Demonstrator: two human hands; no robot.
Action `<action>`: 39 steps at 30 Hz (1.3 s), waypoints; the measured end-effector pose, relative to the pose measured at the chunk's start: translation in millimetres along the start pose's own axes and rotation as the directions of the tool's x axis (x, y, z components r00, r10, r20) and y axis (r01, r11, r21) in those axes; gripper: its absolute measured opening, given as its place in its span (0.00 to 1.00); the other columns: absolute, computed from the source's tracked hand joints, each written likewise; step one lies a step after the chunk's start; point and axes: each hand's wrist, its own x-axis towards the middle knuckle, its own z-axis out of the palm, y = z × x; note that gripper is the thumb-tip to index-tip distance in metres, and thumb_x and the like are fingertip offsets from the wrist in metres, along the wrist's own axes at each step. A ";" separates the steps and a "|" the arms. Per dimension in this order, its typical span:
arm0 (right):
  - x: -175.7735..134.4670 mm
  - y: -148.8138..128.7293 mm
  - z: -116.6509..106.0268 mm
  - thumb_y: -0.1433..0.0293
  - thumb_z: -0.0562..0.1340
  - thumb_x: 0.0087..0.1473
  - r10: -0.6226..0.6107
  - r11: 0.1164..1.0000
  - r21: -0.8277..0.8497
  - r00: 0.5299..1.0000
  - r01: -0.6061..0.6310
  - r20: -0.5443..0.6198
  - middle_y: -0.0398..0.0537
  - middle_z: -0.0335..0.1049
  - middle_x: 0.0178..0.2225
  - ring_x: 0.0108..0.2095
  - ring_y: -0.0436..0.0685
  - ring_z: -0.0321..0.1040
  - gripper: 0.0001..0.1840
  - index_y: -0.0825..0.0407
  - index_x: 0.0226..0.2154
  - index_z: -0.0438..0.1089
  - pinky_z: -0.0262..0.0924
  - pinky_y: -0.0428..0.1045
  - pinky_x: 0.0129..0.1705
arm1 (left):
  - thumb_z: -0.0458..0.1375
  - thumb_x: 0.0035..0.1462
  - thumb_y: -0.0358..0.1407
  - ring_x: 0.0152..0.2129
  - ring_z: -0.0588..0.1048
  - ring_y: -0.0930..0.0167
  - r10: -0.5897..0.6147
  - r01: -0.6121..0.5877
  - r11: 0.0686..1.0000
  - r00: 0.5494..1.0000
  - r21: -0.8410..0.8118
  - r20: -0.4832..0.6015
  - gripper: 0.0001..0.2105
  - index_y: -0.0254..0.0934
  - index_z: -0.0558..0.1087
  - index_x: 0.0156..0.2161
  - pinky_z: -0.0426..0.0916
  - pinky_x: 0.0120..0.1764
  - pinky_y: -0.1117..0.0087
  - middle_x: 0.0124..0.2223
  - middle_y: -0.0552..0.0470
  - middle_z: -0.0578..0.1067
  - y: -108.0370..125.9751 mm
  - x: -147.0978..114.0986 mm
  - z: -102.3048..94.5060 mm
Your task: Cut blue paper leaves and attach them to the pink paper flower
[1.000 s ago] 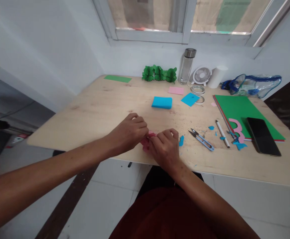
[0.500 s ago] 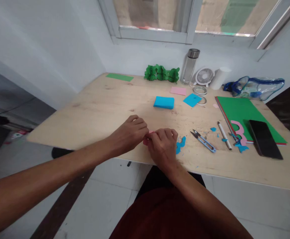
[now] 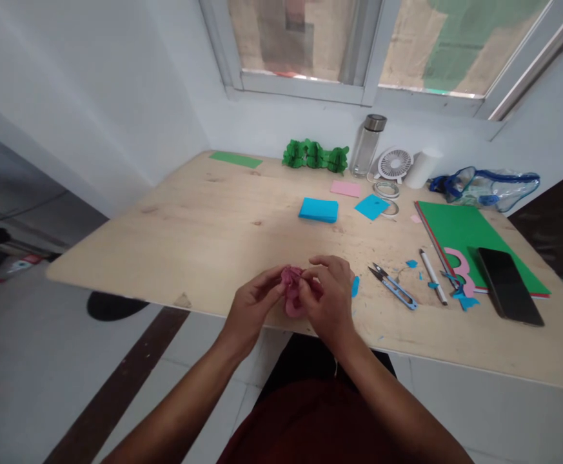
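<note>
Just nearer than the blue paper stack (image 3: 318, 211), a person's left hand (image 3: 249, 308) and right hand (image 3: 329, 299) pinch a pink paper piece (image 3: 291, 278), apparently cut but not fully spread. The stack looks uncut; beyond it, a green paper ornament (image 3: 315, 156) seems finished. Both hands obscure the pink folds.

A plain indoor craft space, whether in a home or elsewhere cannot be told, is shown by a pale wooden table (image 3: 189, 212) placed beneath a grey-framed glass window (image 3: 305, 89) and above whitish floor tiles (image 3: 198, 380). Papercraft is indicated by blue-handled metal snips (image 3: 393, 289), a stack of rectangular blue paper (image 3: 318, 210) and a ruffled green paper garland (image 3: 315, 156).
</note>
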 end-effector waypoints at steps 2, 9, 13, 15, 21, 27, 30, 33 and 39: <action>-1.4 -0.2 -1.2 0.74 0.61 0.49 -0.018 1.000 0.002 1.000 0.018 0.001 0.48 0.69 0.39 0.43 0.60 0.62 0.04 0.50 0.29 0.70 0.54 0.57 0.45 | 0.61 0.51 0.37 0.47 0.73 0.64 0.012 -0.014 0.999 0.998 -0.034 -0.068 0.14 0.37 0.75 0.45 0.66 0.52 0.60 0.49 0.47 0.77 -0.3 -4.3 8.3; -1.6 -0.6 -4.9 0.73 0.63 0.48 -0.017 1.000 0.026 1.000 0.017 0.002 0.49 0.69 0.40 0.45 0.62 0.62 0.04 0.50 0.31 0.70 0.54 0.59 0.47 | 0.60 0.53 0.36 0.42 0.75 0.67 0.106 -0.098 0.993 0.982 0.064 -0.153 0.13 0.38 0.75 0.45 0.69 0.48 0.64 0.45 0.49 0.78 8.0 -15.6 21.5; -0.3 -3.9 -9.6 0.73 0.62 0.49 0.003 0.997 0.073 1.000 -0.004 0.005 0.48 0.69 0.39 0.44 0.61 0.62 0.03 0.49 0.29 0.70 0.55 0.59 0.46 | 0.58 0.55 0.34 0.40 0.75 0.69 0.235 -0.192 0.943 0.963 0.271 -0.135 0.12 0.41 0.74 0.46 0.69 0.46 0.66 0.45 0.51 0.77 11.5 -20.0 23.0; 0.4 -6.4 -12.5 0.74 0.62 0.49 -0.003 0.994 0.107 1.000 0.004 -0.011 0.48 0.69 0.38 0.43 0.60 0.63 0.04 0.49 0.29 0.71 0.56 0.58 0.46 | 0.57 0.56 0.33 0.39 0.75 0.70 0.300 -0.239 0.902 0.946 0.358 -0.125 0.11 0.41 0.73 0.46 0.69 0.45 0.66 0.44 0.52 0.77 14.1 -21.8 23.9; 1.0 -12.8 -19.3 0.73 0.62 0.52 -0.039 0.993 0.105 0.997 0.046 -0.073 0.47 0.69 0.38 0.43 0.59 0.63 0.04 0.48 0.31 0.72 0.56 0.58 0.47 | 0.56 0.58 0.32 0.38 0.74 0.71 0.435 -0.328 0.791 0.895 0.516 -0.099 0.09 0.40 0.73 0.44 0.69 0.43 0.67 0.43 0.52 0.76 22.6 -25.1 28.7; -2.6 -15.5 -17.5 0.76 0.61 0.50 -0.110 0.992 0.040 0.973 0.121 -0.201 0.48 0.68 0.41 0.45 0.60 0.63 0.05 0.50 0.26 0.69 0.56 0.58 0.48 | 0.55 0.58 0.31 0.39 0.74 0.71 0.457 -0.359 0.772 0.887 0.524 -0.067 0.08 0.39 0.74 0.42 0.69 0.43 0.68 0.41 0.52 0.76 25.3 -27.2 33.9; -3.8 -15.7 -16.4 0.77 0.61 0.48 -0.151 0.988 0.005 0.958 0.157 -0.242 0.48 0.67 0.41 0.45 0.61 0.63 0.07 0.49 0.26 0.67 0.56 0.59 0.48 | 0.54 0.58 0.30 0.40 0.74 0.70 0.458 -0.356 0.762 0.887 0.541 -0.063 0.09 0.39 0.74 0.42 0.69 0.44 0.67 0.41 0.51 0.76 26.2 -28.4 36.7; -4.6 -13.0 -16.8 0.77 0.60 0.48 -0.134 0.990 0.016 0.967 0.141 -0.216 0.47 0.67 0.41 0.45 0.61 0.63 0.07 0.48 0.27 0.67 0.56 0.59 0.48 | 0.54 0.59 0.32 0.40 0.74 0.69 0.442 -0.336 0.766 0.894 0.549 -0.069 0.08 0.40 0.74 0.41 0.69 0.45 0.66 0.42 0.51 0.76 28.8 -27.8 36.8; -8.9 -3.9 -17.4 0.73 0.61 0.52 0.005 0.990 0.142 0.992 0.012 -0.123 0.48 0.68 0.41 0.46 0.61 0.62 0.06 0.47 0.33 0.72 0.56 0.60 0.48 | 0.57 0.56 0.36 0.34 0.75 0.69 0.334 -0.256 0.831 0.940 0.494 -0.074 0.07 0.40 0.73 0.40 0.70 0.40 0.67 0.37 0.52 0.77 33.5 -21.3 29.4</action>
